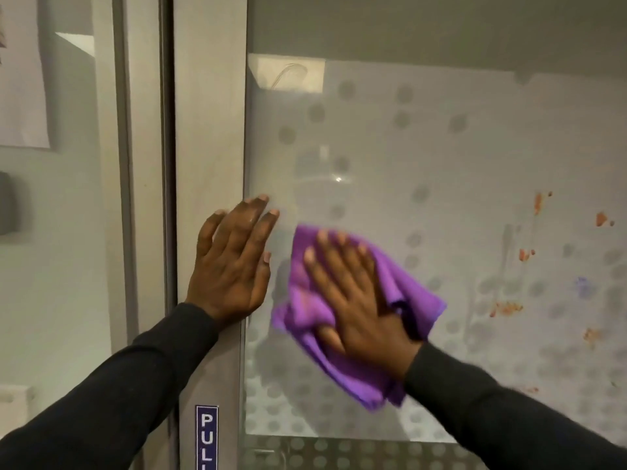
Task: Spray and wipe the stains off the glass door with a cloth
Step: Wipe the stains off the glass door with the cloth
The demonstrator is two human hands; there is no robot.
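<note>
The glass door (441, 157) fills the middle and right of the head view, its pane patterned with frosted dots. Orange-red stains (537, 203) speckle the right side of the glass, with a faint purple smudge (583, 287) below them. My right hand (356, 300) lies flat with straight fingers on a crumpled purple cloth (403, 286), pressing it against the lower left of the pane. My left hand (230, 262) rests flat with spread fingers on the grey door frame (207, 130), fingertips reaching the glass edge. No spray bottle is in view.
A blue PULL label (207, 435) sits low on the frame. Left of the frame is a side glass panel (61, 232) with a sheet of paper (23, 79) and a dark box (8, 201) on it.
</note>
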